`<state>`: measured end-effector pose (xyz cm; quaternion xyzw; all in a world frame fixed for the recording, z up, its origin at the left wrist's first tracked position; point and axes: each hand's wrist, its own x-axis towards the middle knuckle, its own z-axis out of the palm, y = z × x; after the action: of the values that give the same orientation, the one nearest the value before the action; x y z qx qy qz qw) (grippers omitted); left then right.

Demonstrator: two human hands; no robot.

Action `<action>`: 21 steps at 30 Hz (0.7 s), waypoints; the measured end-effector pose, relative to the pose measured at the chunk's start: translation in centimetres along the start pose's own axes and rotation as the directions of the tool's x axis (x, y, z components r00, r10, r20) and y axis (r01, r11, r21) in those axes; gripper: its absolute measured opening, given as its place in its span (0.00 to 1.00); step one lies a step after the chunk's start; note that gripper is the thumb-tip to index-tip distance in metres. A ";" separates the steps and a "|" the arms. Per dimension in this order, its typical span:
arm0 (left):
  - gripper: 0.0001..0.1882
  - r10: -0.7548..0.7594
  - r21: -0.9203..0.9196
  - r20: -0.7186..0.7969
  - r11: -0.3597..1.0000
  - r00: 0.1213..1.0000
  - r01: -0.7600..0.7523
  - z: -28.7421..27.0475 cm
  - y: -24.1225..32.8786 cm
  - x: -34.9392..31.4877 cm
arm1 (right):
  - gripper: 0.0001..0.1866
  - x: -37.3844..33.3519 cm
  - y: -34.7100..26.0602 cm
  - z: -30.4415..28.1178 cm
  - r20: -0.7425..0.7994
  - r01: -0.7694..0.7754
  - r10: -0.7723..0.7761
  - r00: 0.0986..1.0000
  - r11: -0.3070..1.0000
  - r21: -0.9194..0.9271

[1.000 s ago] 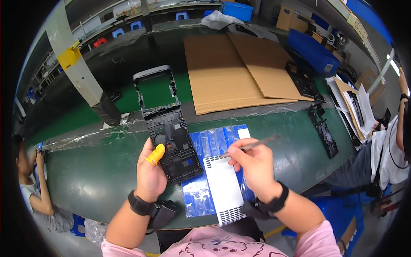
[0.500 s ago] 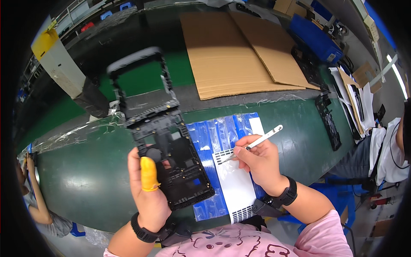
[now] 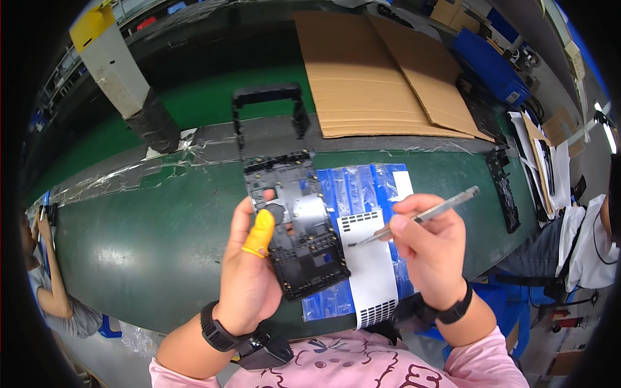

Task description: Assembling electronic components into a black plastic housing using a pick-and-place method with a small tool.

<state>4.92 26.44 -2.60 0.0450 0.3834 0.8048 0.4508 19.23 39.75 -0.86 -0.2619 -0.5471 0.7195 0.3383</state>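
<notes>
My left hand (image 3: 246,284), a yellow finger cot (image 3: 261,234) on its thumb, grips a black plastic housing (image 3: 304,262) tilted above the table. The housing has an open rectangular frame at its far end and small brass-coloured inserts. Slim metal tweezers (image 3: 440,205) are pinched in my right hand (image 3: 430,252). A small dark piece shows at their tip, close to the housing's right edge. Below lies a white sheet (image 3: 375,281) with rows of black rectangular stickers at both ends. It rests on a blue, plastic-wrapped pad (image 3: 325,307).
Large cardboard sheets (image 3: 356,84) lie beyond the green table (image 3: 162,239). Another black plastic part (image 3: 503,191) sits at the right, near papers (image 3: 533,149) and a blue bin (image 3: 491,64). A post (image 3: 119,71) stands far left. Other people sit at both sides.
The tweezers have come off the sticker rows toward the housing, now with a dark piece at the tip. The housing has turned more upright and shifted right in view.
</notes>
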 end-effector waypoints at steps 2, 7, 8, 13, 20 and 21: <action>0.15 -0.025 0.004 -0.023 1.000 0.999 0.025 -0.1 0.3 -0.2 | 0.10 -1.3 -0.7 1.9 0.018 -0.043 0.043 0.999 0.999 -0.031; 0.14 -0.053 0.009 0.094 0.999 0.994 0.053 -0.5 -0.1 -0.3 | 0.11 -2.3 1.7 4.3 0.101 -0.014 0.005 0.995 0.996 0.089; 0.14 -0.044 0.010 0.112 0.999 0.993 0.043 -0.6 -0.2 -0.3 | 0.11 -2.3 2.2 4.4 0.092 -0.009 0.002 0.996 0.996 0.083; 0.14 -0.045 0.010 0.088 0.999 0.995 0.044 -0.6 0.0 -0.5 | 0.10 -2.1 2.7 4.2 0.086 -0.003 -0.006 0.996 0.994 0.108; 0.14 -0.079 -0.026 0.097 0.996 0.992 0.082 -0.4 0.2 -0.6 | 0.10 -2.1 2.9 4.2 0.096 -0.007 0.000 0.995 0.997 0.076; 0.14 -0.070 -0.028 0.109 0.997 0.992 0.073 -0.5 0.3 -0.6 | 0.11 -2.0 2.9 4.3 0.095 -0.013 0.006 0.995 0.997 0.082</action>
<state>4.91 25.59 -2.60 0.0675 0.3467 0.7907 0.5001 16.74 35.06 -2.48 -0.2158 -0.5312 0.7547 0.3190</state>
